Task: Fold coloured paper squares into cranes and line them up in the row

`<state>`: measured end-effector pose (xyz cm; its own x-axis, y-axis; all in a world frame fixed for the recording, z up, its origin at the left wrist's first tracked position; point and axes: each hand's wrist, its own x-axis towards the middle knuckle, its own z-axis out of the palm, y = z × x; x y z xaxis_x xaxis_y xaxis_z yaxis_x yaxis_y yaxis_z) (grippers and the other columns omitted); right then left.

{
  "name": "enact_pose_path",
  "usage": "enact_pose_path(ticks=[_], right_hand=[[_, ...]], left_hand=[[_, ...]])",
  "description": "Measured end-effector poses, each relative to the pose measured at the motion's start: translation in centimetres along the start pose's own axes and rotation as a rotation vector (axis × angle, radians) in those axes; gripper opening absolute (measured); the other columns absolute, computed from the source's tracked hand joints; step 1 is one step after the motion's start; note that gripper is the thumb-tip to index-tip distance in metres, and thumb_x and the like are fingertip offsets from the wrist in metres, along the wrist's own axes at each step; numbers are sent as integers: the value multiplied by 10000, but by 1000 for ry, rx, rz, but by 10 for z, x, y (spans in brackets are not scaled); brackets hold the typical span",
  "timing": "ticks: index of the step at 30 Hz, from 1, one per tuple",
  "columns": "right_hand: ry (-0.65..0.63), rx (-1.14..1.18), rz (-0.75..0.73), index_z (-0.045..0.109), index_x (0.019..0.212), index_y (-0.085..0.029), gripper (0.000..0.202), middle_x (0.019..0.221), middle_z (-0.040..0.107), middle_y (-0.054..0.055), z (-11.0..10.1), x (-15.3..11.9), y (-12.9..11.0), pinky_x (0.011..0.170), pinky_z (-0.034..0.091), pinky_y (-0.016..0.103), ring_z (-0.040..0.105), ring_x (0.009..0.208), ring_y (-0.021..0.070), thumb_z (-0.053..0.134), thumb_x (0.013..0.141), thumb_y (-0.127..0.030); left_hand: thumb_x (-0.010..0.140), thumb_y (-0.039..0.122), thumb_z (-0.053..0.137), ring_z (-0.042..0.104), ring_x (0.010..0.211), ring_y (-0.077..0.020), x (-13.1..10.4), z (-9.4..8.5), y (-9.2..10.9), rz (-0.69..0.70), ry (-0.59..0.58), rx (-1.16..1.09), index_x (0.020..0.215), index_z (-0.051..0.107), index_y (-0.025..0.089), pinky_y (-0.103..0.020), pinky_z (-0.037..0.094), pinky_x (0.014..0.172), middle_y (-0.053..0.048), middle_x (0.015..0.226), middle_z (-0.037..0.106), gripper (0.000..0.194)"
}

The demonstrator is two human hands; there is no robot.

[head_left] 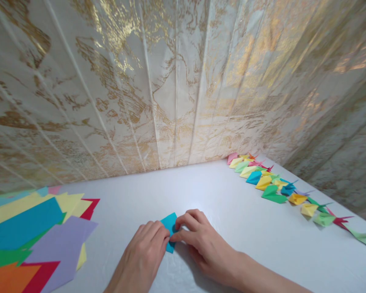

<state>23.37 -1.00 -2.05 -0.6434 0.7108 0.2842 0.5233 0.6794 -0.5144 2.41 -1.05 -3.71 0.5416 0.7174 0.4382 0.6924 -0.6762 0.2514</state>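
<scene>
A small folded piece of blue paper (170,221) lies at the front middle of the white table, between my hands. My left hand (146,244) has its fingers closed over the paper's left side. From the right, my right hand (195,234) pinches the right edge with thumb and index finger. Fingers cover part of the paper, so its full folded shape is hidden.
Loose sheets of coloured paper (64,240) spread over the table's left side. Along the right edge, folded paper cranes (288,189) and heart-like folded pieces (273,194) stand in rows. A gold-patterned curtain (171,101) hangs behind the white table (134,195).
</scene>
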Motion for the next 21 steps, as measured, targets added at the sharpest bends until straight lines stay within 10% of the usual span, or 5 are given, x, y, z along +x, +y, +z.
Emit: enact_pose_path(ticks=[5,12,21], right_hand=[[136,63,-16,692,1088,-243,559,1047,642,49,-5,0,8,856,447,363,511,976,216,463,724,114],[-2,-155,-125,659,1121,-242,331,1086,673,39,-2,1,6,837,424,359,530,954,208,600,852,-59],[-13,-179,-165,654,1062,-225,258,1008,694,19,2,1,7,817,398,348,538,917,198,597,856,-80]], left_hand=[[994,98,364,602,749,-213,-8,1,-1,61,-10,80,903,598,213,-347,481,682,-27,855,638,276],[970,50,313,643,959,-242,-22,-7,3,228,-1,325,1127,625,178,-402,462,888,-68,1044,710,372],[958,113,468,598,762,-231,-5,-6,3,88,-54,207,898,614,211,-376,479,694,-26,847,646,186]])
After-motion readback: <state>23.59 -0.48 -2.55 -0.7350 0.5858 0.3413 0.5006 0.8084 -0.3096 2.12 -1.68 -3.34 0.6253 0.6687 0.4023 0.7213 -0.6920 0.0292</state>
